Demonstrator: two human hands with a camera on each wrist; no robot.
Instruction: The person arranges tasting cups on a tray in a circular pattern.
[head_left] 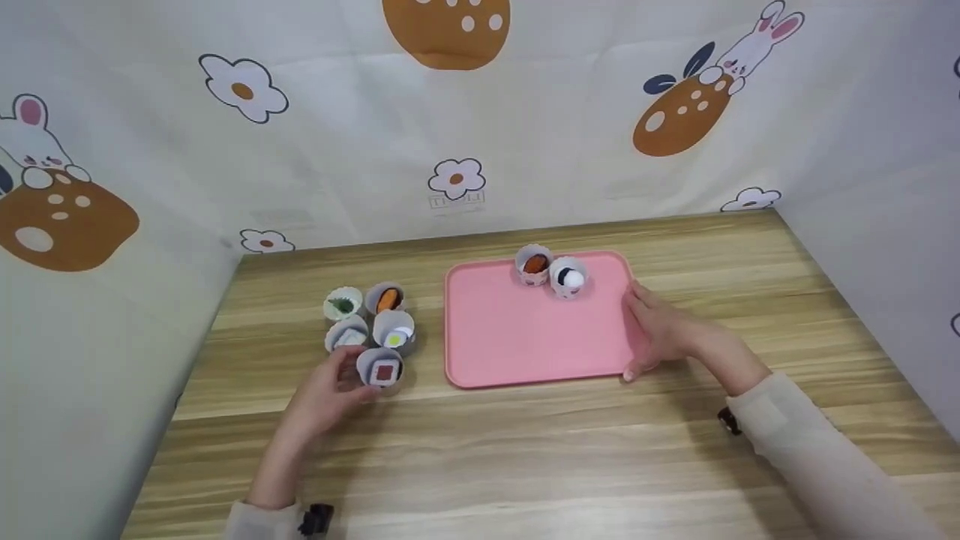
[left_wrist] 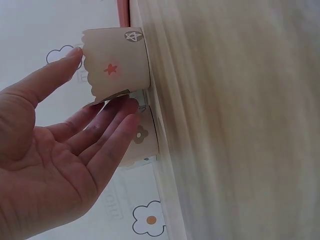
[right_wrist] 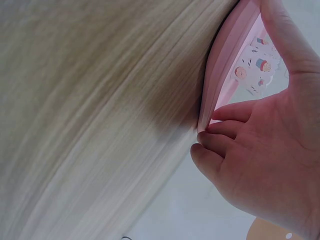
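My left hand (head_left: 330, 391) is around the nearest paper baking cup (head_left: 365, 365), thumb on one side and fingers on the other. Inside that cup lies a toy sushi piece (head_left: 385, 372) with a white rim and dark red centre. In the left wrist view the cup (left_wrist: 117, 65) shows a scalloped rim and a small red star, and it stands on the table. At the right end of the pink tray (head_left: 517, 330), my right hand (head_left: 660, 330) rests along the rim with fingers spread. In the right wrist view its fingertips touch the tray's edge (right_wrist: 222, 65).
Behind the left hand stand several more cups, holding a green piece (head_left: 342, 305), an orange-topped piece (head_left: 388, 300), a whitish piece (head_left: 349, 339) and a yellow-and-white piece (head_left: 397, 339). Two filled cups, a reddish-brown one (head_left: 534, 265) and a white-and-black one (head_left: 569, 279), stand at the tray's back. A patterned cloth (head_left: 360, 150) hangs behind.
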